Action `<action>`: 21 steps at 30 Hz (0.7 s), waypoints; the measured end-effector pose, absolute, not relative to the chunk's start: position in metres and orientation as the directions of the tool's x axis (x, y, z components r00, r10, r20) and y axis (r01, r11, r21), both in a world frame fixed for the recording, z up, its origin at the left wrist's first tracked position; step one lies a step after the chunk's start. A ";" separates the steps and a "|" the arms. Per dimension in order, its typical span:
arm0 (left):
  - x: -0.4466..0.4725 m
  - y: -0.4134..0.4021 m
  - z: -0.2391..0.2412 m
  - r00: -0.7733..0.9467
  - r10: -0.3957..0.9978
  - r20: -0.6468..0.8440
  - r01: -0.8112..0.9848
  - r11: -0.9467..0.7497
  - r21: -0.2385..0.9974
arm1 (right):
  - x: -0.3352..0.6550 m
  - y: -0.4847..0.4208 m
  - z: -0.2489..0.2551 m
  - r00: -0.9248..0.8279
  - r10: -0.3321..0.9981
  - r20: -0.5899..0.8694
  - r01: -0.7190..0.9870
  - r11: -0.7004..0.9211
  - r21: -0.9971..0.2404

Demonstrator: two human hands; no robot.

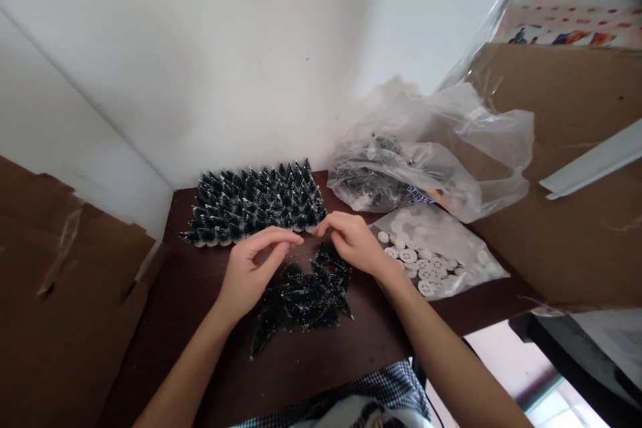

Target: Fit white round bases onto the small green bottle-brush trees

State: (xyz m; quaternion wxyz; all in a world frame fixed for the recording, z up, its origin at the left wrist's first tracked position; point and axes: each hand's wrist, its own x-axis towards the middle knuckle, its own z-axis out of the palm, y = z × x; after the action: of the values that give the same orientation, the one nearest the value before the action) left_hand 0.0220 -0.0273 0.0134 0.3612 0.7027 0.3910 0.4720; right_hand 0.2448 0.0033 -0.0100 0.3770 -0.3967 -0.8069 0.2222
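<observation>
My left hand (pixel 253 267) and my right hand (pixel 351 241) meet just in front of a block of small dark green bottle-brush trees (pixel 255 204) standing upright in rows on the dark table (pixel 190 287). Both hands have fingers curled into a pinch near the block's front right corner. What they pinch is too small to make out. Under my hands lies a loose heap of the same small trees (pixel 303 297), lying on their sides.
A clear bag of white round bases (pixel 436 254) lies to the right. Behind it a crumpled plastic bag of dark trees (pixel 396 177). Brown cardboard (pixel 566 214) stands on the right and more cardboard (pixel 60 294) on the left. A white wall is behind.
</observation>
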 end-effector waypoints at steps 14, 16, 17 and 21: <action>0.022 -0.028 0.016 0.249 0.890 0.381 0.192 -0.431 0.882 | 0.240 0.007 -0.019 -0.525 0.827 0.202 0.566 0.516 -0.642; 0.022 -0.029 0.016 0.244 0.890 0.386 0.188 -0.434 0.881 | 0.241 0.006 -0.017 -0.527 0.822 0.213 0.553 0.523 -0.648; 0.022 -0.029 0.016 0.241 0.890 0.388 0.188 -0.434 0.881 | 0.241 0.005 -0.016 -0.526 0.819 0.230 0.537 0.530 -0.656; 0.022 -0.029 0.015 0.235 0.892 0.386 0.190 -0.431 0.882 | 0.245 0.003 -0.012 -0.412 0.832 0.371 0.509 0.548 -0.664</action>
State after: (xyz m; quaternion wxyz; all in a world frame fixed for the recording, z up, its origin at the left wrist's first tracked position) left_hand 0.0225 -0.0287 0.0149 0.3652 0.6957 0.3887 0.4811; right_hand 0.2449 0.0030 -0.0122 0.3485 -0.4151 -0.8078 0.2318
